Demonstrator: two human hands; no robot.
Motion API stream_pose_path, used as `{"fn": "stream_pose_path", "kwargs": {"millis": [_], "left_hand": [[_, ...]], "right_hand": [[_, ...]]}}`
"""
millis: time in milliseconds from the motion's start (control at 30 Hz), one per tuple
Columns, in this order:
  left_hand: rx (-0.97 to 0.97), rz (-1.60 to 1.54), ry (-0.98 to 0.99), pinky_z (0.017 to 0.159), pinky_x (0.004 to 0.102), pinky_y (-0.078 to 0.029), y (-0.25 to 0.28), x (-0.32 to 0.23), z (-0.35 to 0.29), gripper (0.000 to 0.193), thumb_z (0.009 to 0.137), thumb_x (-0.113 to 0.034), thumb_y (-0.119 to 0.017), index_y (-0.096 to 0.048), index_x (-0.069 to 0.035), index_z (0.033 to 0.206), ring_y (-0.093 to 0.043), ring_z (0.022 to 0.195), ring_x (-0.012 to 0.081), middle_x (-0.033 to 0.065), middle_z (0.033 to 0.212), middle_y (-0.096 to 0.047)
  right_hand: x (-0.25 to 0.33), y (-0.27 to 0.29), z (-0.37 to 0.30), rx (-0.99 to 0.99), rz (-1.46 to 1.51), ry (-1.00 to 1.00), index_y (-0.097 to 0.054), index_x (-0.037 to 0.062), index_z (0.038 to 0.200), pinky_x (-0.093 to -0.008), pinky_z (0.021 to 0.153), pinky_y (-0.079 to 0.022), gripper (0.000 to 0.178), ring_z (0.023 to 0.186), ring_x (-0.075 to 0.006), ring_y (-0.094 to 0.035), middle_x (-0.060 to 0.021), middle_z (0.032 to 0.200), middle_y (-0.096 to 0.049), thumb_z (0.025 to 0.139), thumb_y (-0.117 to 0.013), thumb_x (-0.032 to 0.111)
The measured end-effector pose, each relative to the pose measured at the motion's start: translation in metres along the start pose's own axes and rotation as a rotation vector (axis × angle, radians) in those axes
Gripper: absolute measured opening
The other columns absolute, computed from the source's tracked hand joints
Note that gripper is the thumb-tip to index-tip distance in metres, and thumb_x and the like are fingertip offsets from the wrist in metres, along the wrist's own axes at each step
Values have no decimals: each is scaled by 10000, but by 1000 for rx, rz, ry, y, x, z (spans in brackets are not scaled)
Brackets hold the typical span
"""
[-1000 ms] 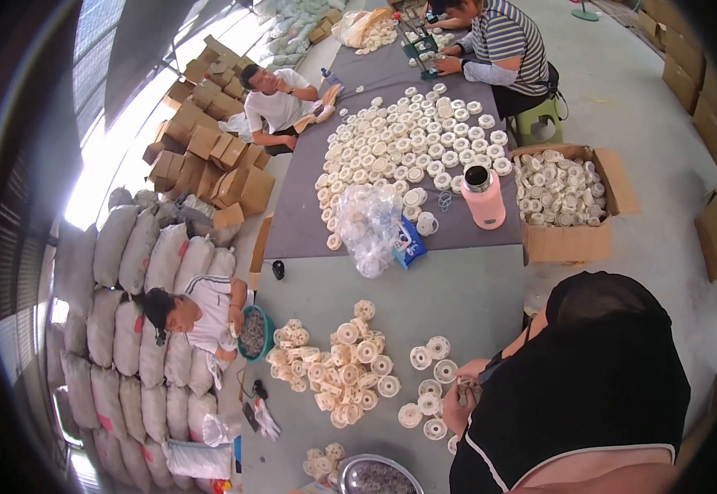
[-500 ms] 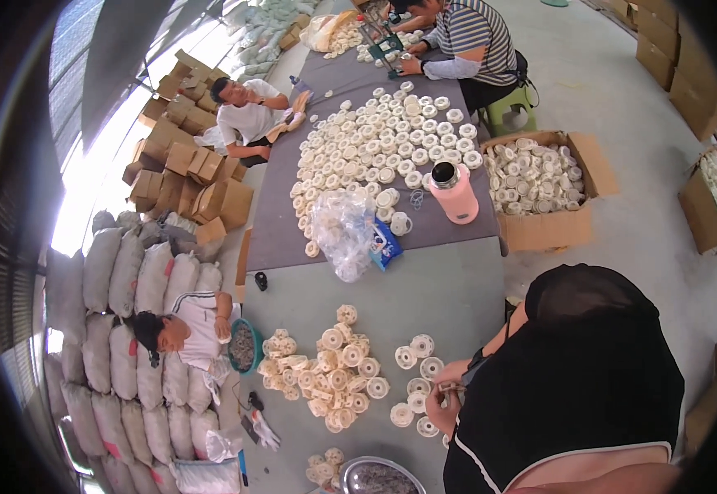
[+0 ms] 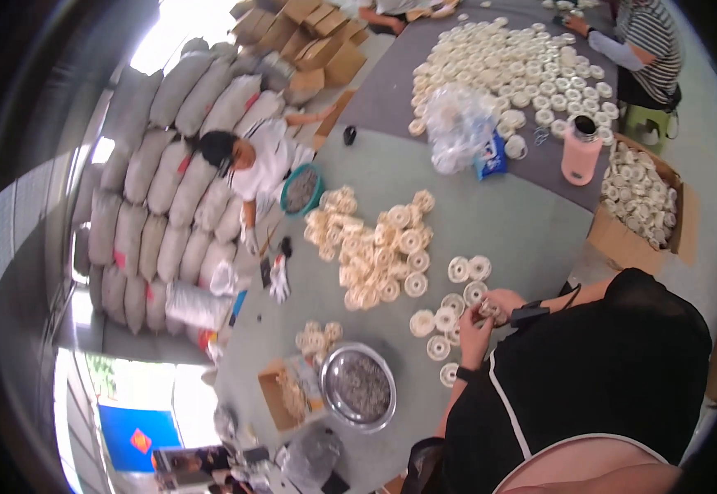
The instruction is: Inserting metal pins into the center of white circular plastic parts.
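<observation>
Cream ring (image 3: 487, 310) pinched between left hand (image 3: 475, 326) and right hand (image 3: 508, 301).

Cream-white rings (image 3: 379, 251) are lying on the pale green floor (image 3: 531, 222); a pink bottle (image 3: 581, 152) is standing on a purple-grey mat (image 3: 391, 99), beside a brown box (image 3: 622, 243).

Bright daylight from the upper left, blown-out glare, soft blur, dark fisheye rim

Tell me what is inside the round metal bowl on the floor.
The metal bowl holds a heap of small dark grey pieces, too small to identify. Its bottom is covered by them.
</observation>
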State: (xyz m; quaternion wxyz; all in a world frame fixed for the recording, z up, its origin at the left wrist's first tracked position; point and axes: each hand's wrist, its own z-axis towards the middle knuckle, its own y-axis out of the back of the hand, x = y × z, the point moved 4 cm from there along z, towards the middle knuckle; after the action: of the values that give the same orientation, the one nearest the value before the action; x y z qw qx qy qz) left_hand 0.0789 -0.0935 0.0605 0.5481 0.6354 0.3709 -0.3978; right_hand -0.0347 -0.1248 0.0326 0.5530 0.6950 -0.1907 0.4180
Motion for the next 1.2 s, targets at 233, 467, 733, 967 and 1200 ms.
{"fn": "stream_pose_path", "kwargs": {"millis": [233, 467, 733, 967, 1200], "left_hand": [[-122, 233, -139, 702, 290, -443, 18, -13, -7, 315, 724, -72, -565, -513, -22, 1031, -565, 812, 204, 105, 895, -574], [-202, 185, -84, 723, 326, -435, 12, -13, -11, 351, 710, -14, -532, -505, -52, 1058, -553, 839, 270, 132, 941, -562], [-163, 51, -157, 724, 306, -439, 13, -20, -3, 376, 692, 23, -526, -514, -57, 1059, -564, 816, 235, 120, 942, -564], [-181, 233, -170, 722, 297, -434, 13, -11, -4, 402, 657, 6, -540, -521, -45, 1055, -551, 798, 209, 110, 920, -563], [-94, -199, -37, 690, 286, -451, 2, 26, -10, 256, 705, 10, -518, -540, 5, 960, -541, 742, 177, 74, 869, -553]], "right_hand": [[-9, -35, 4, 275, 812, 84, -437, 41, 1063, -346, 685, -480, 334, 893, -181, -524, -75, 1023, -490, 831, -472, 278], [5, -29, -2, 127, 1379, -541, -472, 46, 989, -342, 601, -497, 275, 739, -197, -579, -86, 871, -563, 831, -449, 271], [-7, -38, -2, 259, 1672, -667, -500, 68, 988, -410, 687, -458, 282, 804, -213, -566, -67, 907, -572, 819, -411, 275], [8, -15, 16, 172, 46, 183, -540, 73, 932, -368, 651, -462, 398, 777, -267, -572, -117, 878, -579, 638, -649, 316], [-31, -49, 16, 56, 854, 53, -571, 104, 912, -337, 657, -443, 315, 768, -224, -564, -82, 832, -593, 670, -615, 301]]}}
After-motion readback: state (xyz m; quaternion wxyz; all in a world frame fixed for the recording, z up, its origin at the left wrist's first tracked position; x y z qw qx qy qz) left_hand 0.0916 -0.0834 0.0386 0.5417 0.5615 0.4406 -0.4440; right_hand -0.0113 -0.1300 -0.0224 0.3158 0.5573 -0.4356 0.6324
